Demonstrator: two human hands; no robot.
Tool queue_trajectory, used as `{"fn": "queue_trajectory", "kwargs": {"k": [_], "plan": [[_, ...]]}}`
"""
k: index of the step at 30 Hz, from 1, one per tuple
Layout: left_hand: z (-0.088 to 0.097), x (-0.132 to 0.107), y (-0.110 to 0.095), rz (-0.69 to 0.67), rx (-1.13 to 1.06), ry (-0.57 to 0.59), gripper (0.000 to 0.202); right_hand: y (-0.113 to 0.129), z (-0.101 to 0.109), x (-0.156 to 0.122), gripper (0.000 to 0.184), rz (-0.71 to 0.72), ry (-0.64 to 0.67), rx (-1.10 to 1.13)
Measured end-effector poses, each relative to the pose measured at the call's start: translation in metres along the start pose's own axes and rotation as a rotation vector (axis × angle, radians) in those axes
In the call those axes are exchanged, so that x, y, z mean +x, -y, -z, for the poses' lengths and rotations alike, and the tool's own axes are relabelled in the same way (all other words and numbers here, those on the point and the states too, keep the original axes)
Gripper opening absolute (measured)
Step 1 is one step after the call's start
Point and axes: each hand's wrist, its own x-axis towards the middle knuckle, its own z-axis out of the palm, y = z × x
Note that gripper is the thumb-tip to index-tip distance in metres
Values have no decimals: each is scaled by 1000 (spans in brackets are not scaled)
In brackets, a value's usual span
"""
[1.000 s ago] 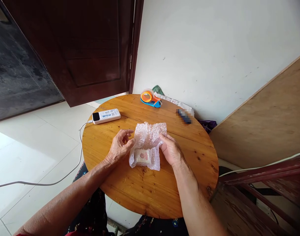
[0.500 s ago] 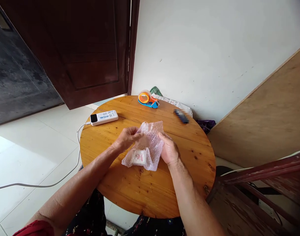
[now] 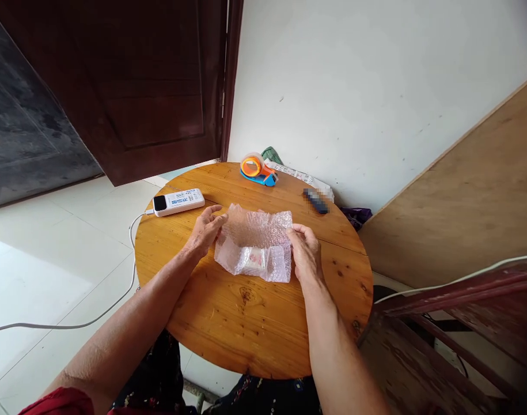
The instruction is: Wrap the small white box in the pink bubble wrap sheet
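A sheet of clear bubble wrap [image 3: 257, 227] is spread on the round wooden table. Its near part is folded over a small flat box-like item [image 3: 253, 259], whitish with red marks; the plastic blurs its details. My left hand [image 3: 205, 230] is at the wrap's left edge, thumb over the plastic and index finger stretched past it. On the opposite side, my right hand [image 3: 305, 251] pinches the right edge between thumb and fingers.
Behind the wrap stands an orange and blue tape dispenser [image 3: 258, 169]. A white device [image 3: 179, 202] with a cable lies at the table's left. A dark, pixelated object [image 3: 315, 201] is at the right. The wooden table [image 3: 246, 328] borders a white wall [image 3: 332, 86].
The bubble wrap has been spread wider and laid lower, with the wrapped item shifted slightly right and away from me. My hands have moved apart along its edges.
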Motion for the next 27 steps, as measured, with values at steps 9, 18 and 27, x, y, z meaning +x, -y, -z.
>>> {"fn": "queue_trajectory", "kwargs": {"k": [9,18,27], "plan": [[1,-7,6,-283,578,50,59,0,8,-1,57,163,87,-539],[-3,6,4,-350,550,-142,47,-2,7,2,54,221,-33,-721],[-12,-31,-25,-662,763,301,33,-6,7,7,53,165,-36,-759]]}}
